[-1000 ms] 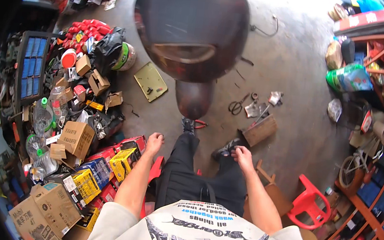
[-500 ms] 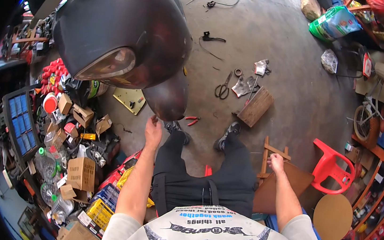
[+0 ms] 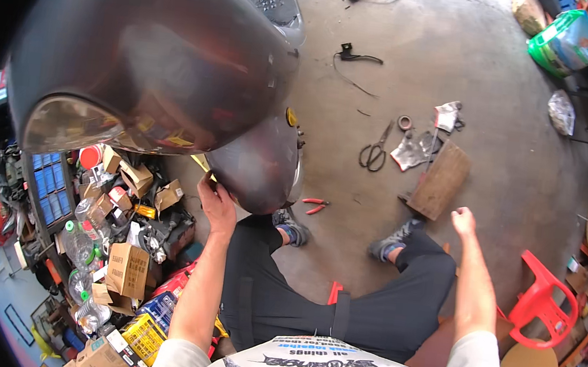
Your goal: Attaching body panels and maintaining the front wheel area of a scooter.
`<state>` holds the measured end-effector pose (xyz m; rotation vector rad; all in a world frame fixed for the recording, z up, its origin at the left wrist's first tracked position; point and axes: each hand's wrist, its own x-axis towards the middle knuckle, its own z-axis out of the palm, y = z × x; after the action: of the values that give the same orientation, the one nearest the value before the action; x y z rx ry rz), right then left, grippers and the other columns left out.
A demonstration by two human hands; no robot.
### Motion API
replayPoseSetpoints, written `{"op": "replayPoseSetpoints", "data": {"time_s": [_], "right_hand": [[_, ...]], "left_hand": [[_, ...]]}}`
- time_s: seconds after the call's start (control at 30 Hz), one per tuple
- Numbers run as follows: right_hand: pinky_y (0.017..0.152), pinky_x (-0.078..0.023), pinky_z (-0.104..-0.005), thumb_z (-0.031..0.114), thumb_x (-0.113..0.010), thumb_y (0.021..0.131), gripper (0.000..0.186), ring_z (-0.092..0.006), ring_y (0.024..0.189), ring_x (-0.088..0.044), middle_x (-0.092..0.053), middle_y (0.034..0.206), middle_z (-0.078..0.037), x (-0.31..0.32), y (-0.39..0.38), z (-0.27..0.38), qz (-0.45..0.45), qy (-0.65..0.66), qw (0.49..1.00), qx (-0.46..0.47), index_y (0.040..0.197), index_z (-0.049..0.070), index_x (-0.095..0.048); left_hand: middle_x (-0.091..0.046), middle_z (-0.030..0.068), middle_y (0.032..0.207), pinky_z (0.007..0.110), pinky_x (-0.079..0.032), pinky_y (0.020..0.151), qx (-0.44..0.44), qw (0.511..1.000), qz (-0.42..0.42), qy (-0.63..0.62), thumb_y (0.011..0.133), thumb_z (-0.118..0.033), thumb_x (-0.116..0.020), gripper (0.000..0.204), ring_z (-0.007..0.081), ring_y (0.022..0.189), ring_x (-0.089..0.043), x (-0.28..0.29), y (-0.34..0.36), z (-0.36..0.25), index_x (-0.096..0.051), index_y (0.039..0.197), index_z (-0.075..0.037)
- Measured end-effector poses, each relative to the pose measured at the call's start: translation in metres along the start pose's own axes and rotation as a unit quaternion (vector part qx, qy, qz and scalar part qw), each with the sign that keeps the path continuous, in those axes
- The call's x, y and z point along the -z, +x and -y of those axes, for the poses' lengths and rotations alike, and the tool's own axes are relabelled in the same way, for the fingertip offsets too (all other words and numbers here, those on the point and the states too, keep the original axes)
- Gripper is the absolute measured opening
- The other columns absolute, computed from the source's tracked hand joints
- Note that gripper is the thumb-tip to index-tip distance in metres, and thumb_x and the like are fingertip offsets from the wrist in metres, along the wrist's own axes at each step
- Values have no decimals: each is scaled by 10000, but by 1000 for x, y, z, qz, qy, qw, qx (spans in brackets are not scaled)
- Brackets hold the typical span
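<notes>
A dark, worn scooter front panel (image 3: 179,47) with a headlight (image 3: 72,126) fills the upper left. Below it, the rounded front fender (image 3: 256,168) hangs close to my knees. My left hand (image 3: 218,204) reaches to the fender's lower left edge, its fingers stretched out and apart, the tips at the edge. Whether they press on it is hard to see. Over the floor beyond my right knee, my right hand (image 3: 463,221) is in the air with its fingers curled in. The inside of that hand is hidden. Nearest to it lies a wooden block (image 3: 441,180).
On the floor lie red-handled pliers (image 3: 316,205), scissors (image 3: 374,153), a tape roll (image 3: 404,123), gloves (image 3: 413,152) and a brake lever with cable (image 3: 358,57). Boxes (image 3: 127,269) and bottles crowd my left. A red plastic chair (image 3: 547,303) stands at right.
My view has come nearer to the scooter, which looks larger. The left hand has moved along the fender's lower edge. My right hand has moved forward, and my knees are wider apart.
</notes>
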<state>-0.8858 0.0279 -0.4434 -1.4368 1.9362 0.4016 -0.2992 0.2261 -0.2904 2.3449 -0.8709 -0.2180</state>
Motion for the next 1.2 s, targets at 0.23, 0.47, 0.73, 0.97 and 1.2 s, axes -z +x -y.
{"op": "replayPoseSetpoints", "data": {"time_s": [0.23,0.47,0.73,0.97,1.2], "right_hand": [[658,-522,-407,358,-594,839,586,-245,864,-629,-636,953,-177,-29,136,-85,91,-35,995,-28,1241,-53,-484],[779,-510,-403,364,-565,917,527,-249,1010,-606,-606,1146,-154,-88,178,-80,45,342,936,-65,1241,-42,-471],[883,-464,-350,265,-589,908,438,-202,1037,-585,-616,1140,-128,-81,145,-58,79,420,893,141,1210,-44,-512],[904,-428,-299,154,-641,845,372,-159,998,-563,-632,1086,-74,22,103,100,214,328,852,348,1152,-43,-568],[819,-500,-446,371,-634,813,414,-373,929,-634,-662,975,-216,-32,67,257,312,-380,692,528,1039,24,-641]], "left_hand": [[-496,249,1119,416,-376,965,-100,986,-79,111,894,-20,-362,327,380,1059,-493,-32,-10,35,-454,1185,96],[-519,206,1119,373,-379,963,-82,987,-110,83,938,-34,-335,297,298,1044,-510,-42,-15,17,-463,1183,74],[-526,177,1142,381,-385,964,-54,986,-95,127,900,-31,-439,336,304,1098,-506,-20,-20,-9,-506,1223,38],[-279,220,1428,451,-291,1086,-145,964,-27,222,643,-177,-803,955,392,1300,-330,-46,-52,-59,-287,1432,-27],[-266,198,1457,452,-312,1092,-147,973,4,179,582,-198,-845,1063,381,1328,-316,-19,-41,-29,-261,1463,-89]]}}
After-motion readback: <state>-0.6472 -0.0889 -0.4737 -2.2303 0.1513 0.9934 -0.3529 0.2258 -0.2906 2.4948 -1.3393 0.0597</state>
